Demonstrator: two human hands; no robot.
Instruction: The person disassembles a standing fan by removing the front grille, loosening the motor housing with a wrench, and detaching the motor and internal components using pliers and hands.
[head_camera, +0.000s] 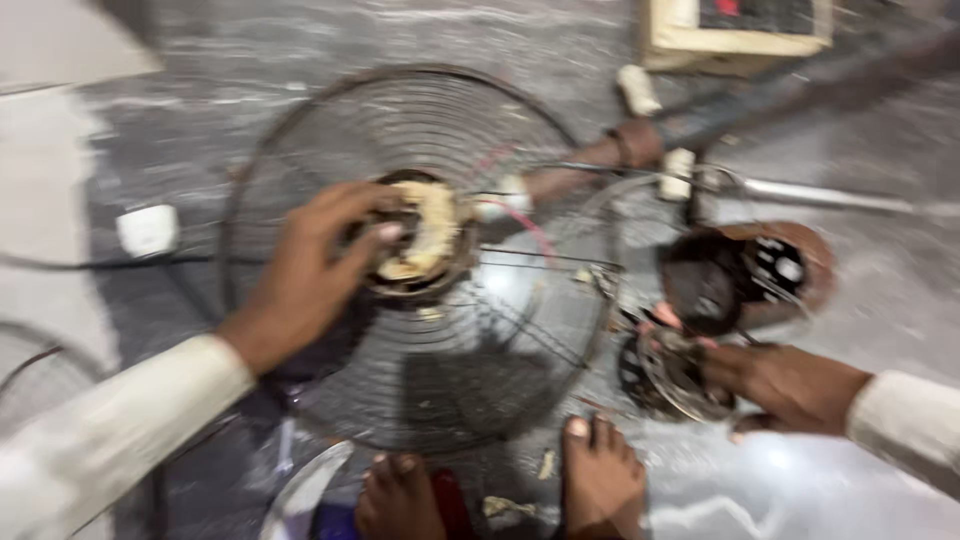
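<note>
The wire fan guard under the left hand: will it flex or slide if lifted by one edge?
The wire fan guard is thin open mesh, so probably light and springy. Wide and flat, it likely wobbles if lifted by one edge. The left hand grips its hub; the floor looks glossy, so it may slide.

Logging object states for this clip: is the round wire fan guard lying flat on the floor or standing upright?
Lying flat. The fan guard shows as a full circle from above, floor visible through its wires, left hand at its hub.

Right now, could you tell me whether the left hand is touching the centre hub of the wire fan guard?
Touching. The head view shows the left hand with its fingers wrapped on the centre hub of the wire fan guard.
</note>
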